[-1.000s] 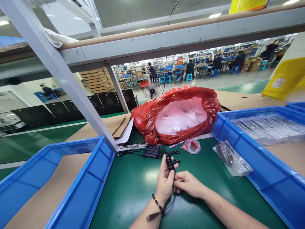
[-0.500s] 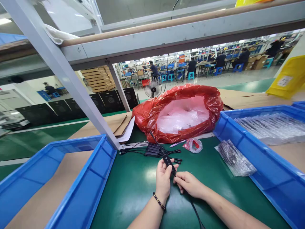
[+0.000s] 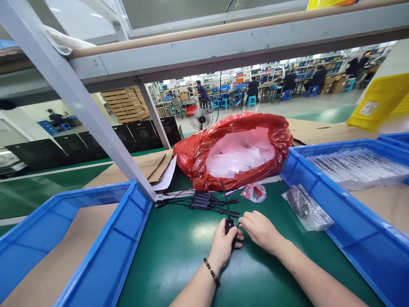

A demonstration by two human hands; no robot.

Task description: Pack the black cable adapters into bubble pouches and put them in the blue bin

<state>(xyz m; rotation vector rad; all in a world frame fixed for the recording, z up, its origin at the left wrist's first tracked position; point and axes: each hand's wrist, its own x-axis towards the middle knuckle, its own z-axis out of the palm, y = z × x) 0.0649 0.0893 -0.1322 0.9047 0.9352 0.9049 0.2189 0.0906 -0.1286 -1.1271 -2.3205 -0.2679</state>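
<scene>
My left hand (image 3: 223, 245) is closed around a small black inline cable controller (image 3: 229, 224), held above the green tabletop. Its upper end shows, while the fingers and thumb cover most of the rest. Just to the right, my right hand (image 3: 260, 232) has its fingertips pinched on the black cable (image 3: 238, 225) beside the controller. Beyond both hands, several similar black controllers with cables (image 3: 202, 200) lie side by side on the table.
A red plastic bag (image 3: 188, 164) holding clear pouches stands behind. Blue bins flank me, left (image 3: 105, 256) and right (image 3: 338, 204). A bubble-wrapped pack (image 3: 307, 208) leans by the right bin. A pen (image 3: 234, 190) and small clear bag (image 3: 259, 194) lie near the red bag.
The controller has turned more upright in my left hand and come slightly lower. My right hand has shifted from below the controller up to its right side, with cable at the fingertips.
</scene>
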